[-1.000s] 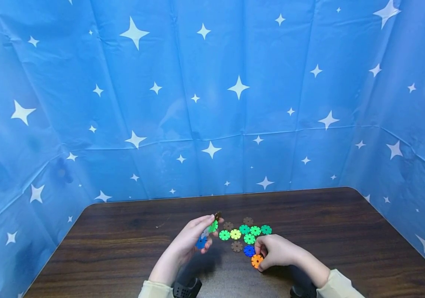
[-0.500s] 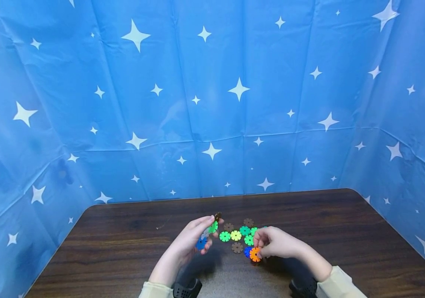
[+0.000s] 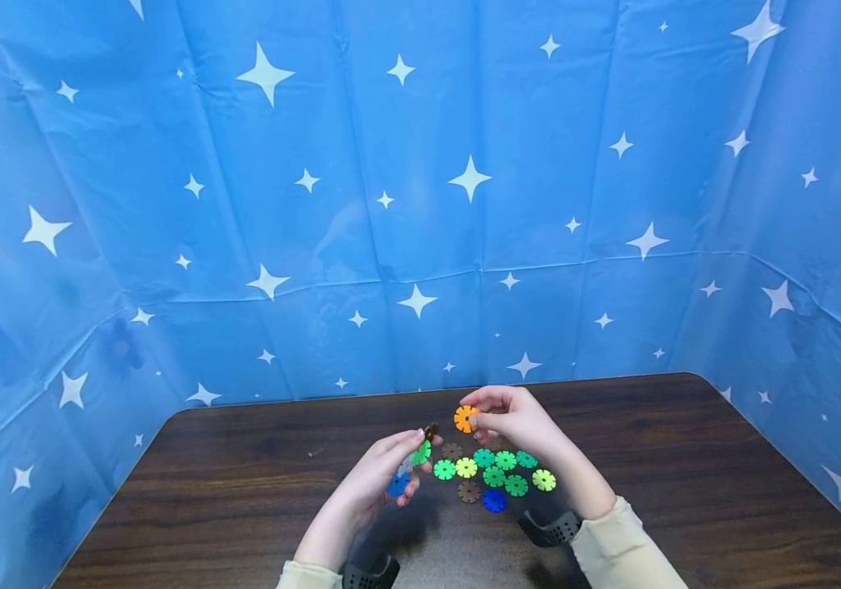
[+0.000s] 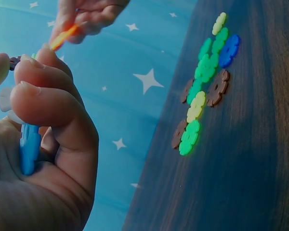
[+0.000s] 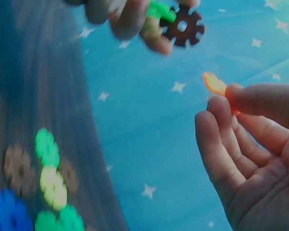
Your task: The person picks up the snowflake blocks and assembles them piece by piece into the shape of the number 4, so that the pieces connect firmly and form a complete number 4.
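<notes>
My left hand (image 3: 376,470) grips several joined notched discs: a blue disc (image 4: 30,149), a clear one, a green disc (image 3: 422,451) and a brown disc (image 5: 184,30) at the top end. Its fingers curl round them, hiding part of the joined row. Between thumb and fingertips, my right hand (image 3: 512,419) pinches an orange notched disc (image 3: 463,419). That disc is raised above the table, a short way up and right of the brown one. In the right wrist view a gap shows between the orange and brown discs.
Loose discs lie flat on the dark wood table (image 3: 244,491), among them a yellow disc (image 3: 466,467), a deep blue disc (image 3: 494,500), a brown one (image 3: 469,491) and several green ones. A blue star-patterned cloth (image 3: 420,204) hangs behind the table.
My right hand has lifted the orange disc from the near side of the loose discs and carried it away from me and left, towards my left hand. The left hand stays nearly still.
</notes>
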